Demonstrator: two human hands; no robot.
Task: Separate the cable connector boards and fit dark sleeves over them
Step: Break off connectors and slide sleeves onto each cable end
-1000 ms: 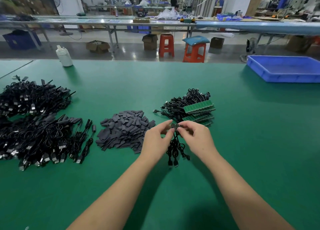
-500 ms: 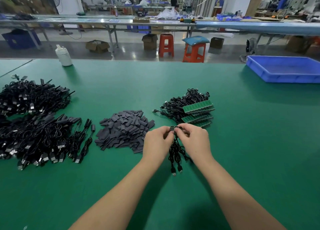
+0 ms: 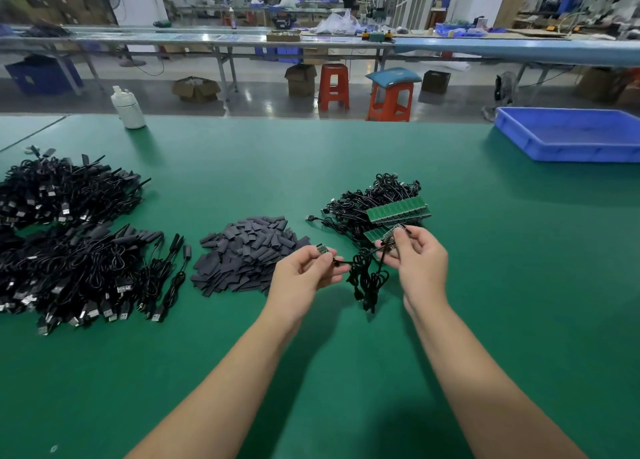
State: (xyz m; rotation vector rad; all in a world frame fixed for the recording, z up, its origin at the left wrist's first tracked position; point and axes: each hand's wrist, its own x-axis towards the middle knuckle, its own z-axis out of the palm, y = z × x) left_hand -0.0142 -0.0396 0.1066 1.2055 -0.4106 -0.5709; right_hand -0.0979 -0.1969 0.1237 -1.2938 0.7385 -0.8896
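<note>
Connector boards were split between our hands: left hand pinched one small board at its fingertips, right hand pinched the other board, black cables dangling between them. Dark sleeves sat piled just left, stacked green boards right behind, all on the green table in a busy workshop.

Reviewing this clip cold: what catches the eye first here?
Both hands at centre: the left hand pinches a small connector board, and the right hand pinches another, black cables dangling between. Left of them lies a heap of dark sleeves.
</note>
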